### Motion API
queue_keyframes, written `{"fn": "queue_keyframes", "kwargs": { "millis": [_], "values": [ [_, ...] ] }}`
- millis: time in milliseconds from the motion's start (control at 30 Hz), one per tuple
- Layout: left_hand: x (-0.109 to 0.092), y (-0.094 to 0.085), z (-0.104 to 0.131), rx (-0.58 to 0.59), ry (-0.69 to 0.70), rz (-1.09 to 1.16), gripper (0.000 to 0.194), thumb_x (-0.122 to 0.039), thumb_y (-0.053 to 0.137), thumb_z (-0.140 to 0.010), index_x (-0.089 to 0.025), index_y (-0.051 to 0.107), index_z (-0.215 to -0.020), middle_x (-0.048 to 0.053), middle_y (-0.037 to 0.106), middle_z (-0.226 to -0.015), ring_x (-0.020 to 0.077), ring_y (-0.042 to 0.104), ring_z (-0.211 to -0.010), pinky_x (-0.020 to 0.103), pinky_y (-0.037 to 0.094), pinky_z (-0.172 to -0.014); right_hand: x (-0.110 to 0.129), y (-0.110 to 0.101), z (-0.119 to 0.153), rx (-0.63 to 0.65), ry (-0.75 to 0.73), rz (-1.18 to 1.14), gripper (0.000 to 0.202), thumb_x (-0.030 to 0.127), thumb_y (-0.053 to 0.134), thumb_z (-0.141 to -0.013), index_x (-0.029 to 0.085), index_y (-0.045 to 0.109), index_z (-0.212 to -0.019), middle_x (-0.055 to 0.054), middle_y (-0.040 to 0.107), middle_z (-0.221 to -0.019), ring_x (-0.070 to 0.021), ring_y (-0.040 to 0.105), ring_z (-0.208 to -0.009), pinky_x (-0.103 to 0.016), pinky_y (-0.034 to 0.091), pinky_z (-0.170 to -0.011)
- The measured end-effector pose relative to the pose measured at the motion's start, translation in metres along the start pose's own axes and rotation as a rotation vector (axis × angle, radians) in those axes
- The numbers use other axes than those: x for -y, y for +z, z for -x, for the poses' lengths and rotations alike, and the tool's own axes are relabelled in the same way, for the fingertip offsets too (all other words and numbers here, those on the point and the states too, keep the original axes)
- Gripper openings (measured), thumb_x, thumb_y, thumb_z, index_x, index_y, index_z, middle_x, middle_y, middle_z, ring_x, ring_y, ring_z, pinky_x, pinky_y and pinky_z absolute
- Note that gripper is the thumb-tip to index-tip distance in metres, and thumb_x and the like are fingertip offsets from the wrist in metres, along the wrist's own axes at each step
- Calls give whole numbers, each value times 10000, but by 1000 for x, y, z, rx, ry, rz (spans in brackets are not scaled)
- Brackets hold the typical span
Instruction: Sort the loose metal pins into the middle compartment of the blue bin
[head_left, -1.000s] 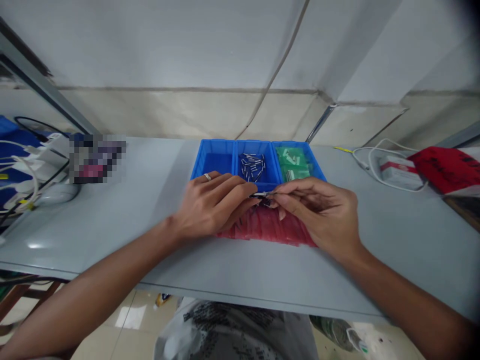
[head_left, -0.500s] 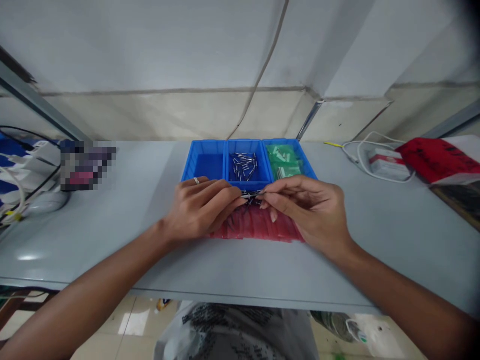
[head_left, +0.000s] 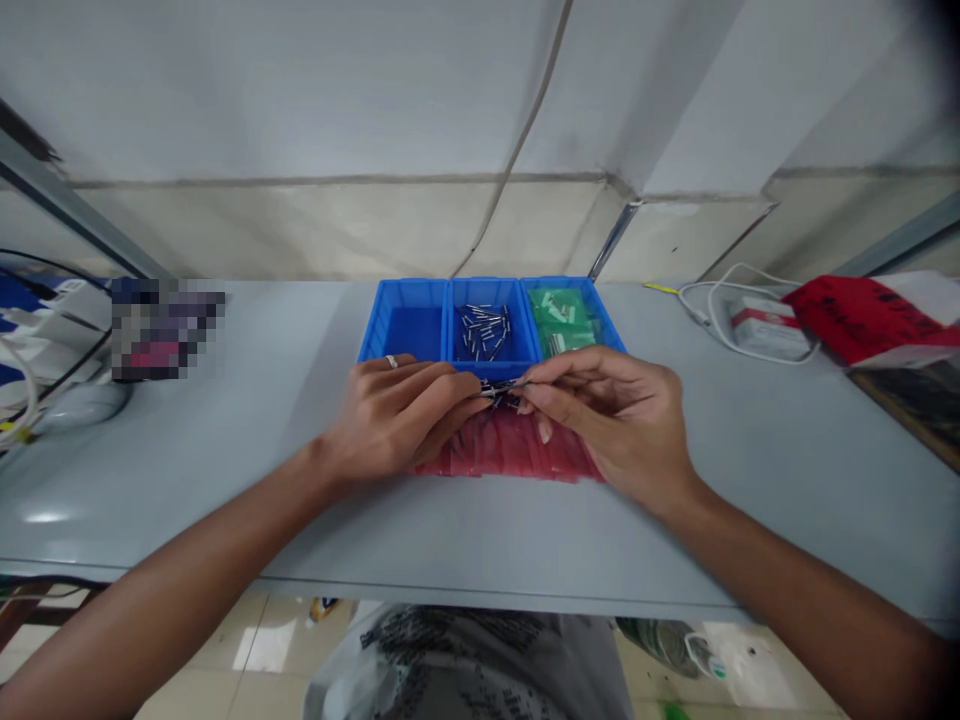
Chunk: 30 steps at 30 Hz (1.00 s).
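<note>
My left hand [head_left: 409, 412] and my right hand [head_left: 619, 415] meet over the table, fingertips pinched around the two ends of a thin metal pin [head_left: 495, 392]. A ring sits on one left finger. Below the hands lie red plastic bags [head_left: 510, 448], with more dark and silver pins scattered at their far edge, partly covered by my fingers. Just beyond stand three joined blue bins: the left bin [head_left: 412, 335] has nothing visible in it, the middle bin [head_left: 487, 365] holds many small metal pins [head_left: 484, 328], and the right one holds green bags [head_left: 559, 318] with pale pieces.
On the left are a blurred-out item [head_left: 165, 330], white plugs with cables [head_left: 71, 310] and a computer mouse [head_left: 88, 404]. At the right lie a white cable [head_left: 712, 325], a small white-and-red box [head_left: 770, 328] and a red packet [head_left: 862, 318]. The wall rises behind the bins.
The view has shifted slightly, so everything appears a little further left. Both hands keep the same pinch on the pin, with hardly any movement.
</note>
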<state>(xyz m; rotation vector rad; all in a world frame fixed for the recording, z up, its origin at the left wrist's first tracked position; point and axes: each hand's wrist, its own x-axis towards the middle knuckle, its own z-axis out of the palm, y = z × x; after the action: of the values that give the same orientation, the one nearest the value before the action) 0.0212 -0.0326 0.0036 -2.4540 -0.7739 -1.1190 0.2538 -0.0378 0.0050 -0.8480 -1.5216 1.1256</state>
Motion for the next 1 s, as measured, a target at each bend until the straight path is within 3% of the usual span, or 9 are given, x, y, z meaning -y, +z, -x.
{"fn": "queue_keyframes", "kwargs": {
  "millis": [67,267,400,500,600,700,833,900,1000],
  "values": [
    [0,0,-1,10,20,3,83,-258,616,-972,-181,599,-947,-23,707,-748,84,630,-615,233,447,-597,0,0,0,18,13,-25,114,248,814,-826,242,754,-923,-13,762,-880,-117,667,-595,-272,546,-507],
    [0,-2,-3,59,10,51,264,-307,502,-1031,-177,565,-810,-24,635,-627,86,539,-521,249,394,-553,-2,1,3,34,38,-63,121,251,831,-808,254,755,-902,-10,762,-884,-129,677,-641,-274,557,-521],
    [1,-2,1,38,-70,64,347,-405,422,-1052,-162,615,-898,7,683,-699,112,594,-559,262,421,-575,-4,1,-2,-13,38,-71,105,268,807,-834,240,740,-909,-6,749,-831,-126,662,-613,-272,551,-516],
    [2,-2,3,-4,-140,24,306,-378,433,-1042,-158,638,-987,5,697,-710,120,639,-588,254,446,-587,-6,-1,-10,-58,47,-133,113,261,740,-898,251,718,-1008,-26,773,-978,-176,740,-855,-300,616,-661],
    [4,-2,3,-15,-168,3,255,-335,453,-1029,-165,640,-995,-10,688,-688,110,636,-572,243,447,-573,-6,-5,-15,16,62,-154,256,275,634,-971,284,650,-1226,-50,732,-1243,-220,718,-1102,-387,640,-843],
    [4,-2,3,-13,-170,10,232,-312,463,-1022,-164,639,-996,-14,687,-689,106,634,-573,241,441,-566,-9,-9,-13,136,-44,88,241,261,590,-993,277,671,-1219,-48,753,-1181,-207,742,-997,-370,642,-793],
    [2,-2,3,-6,-161,13,220,-289,465,-1018,-163,643,-988,-21,674,-662,102,611,-544,240,427,-556,-18,-9,-7,353,-387,761,264,161,561,-986,231,720,-1184,-62,755,-1137,-223,716,-1032,-424,599,-938],
    [2,-2,3,-6,-160,19,220,-290,466,-1018,-163,644,-988,-23,670,-655,101,610,-546,240,426,-560,-22,-7,-7,466,-425,949,329,125,525,-989,223,696,-1253,-87,733,-1167,-243,696,-1072,-452,594,-957],
    [3,-2,2,-4,-154,20,220,-286,469,-1018,-165,646,-968,-27,653,-635,95,585,-529,243,407,-549,-26,-4,-7,512,-391,998,346,90,513,-979,214,710,-1235,-99,718,-1119,-244,693,-1041,-439,609,-926]
  ]
}}
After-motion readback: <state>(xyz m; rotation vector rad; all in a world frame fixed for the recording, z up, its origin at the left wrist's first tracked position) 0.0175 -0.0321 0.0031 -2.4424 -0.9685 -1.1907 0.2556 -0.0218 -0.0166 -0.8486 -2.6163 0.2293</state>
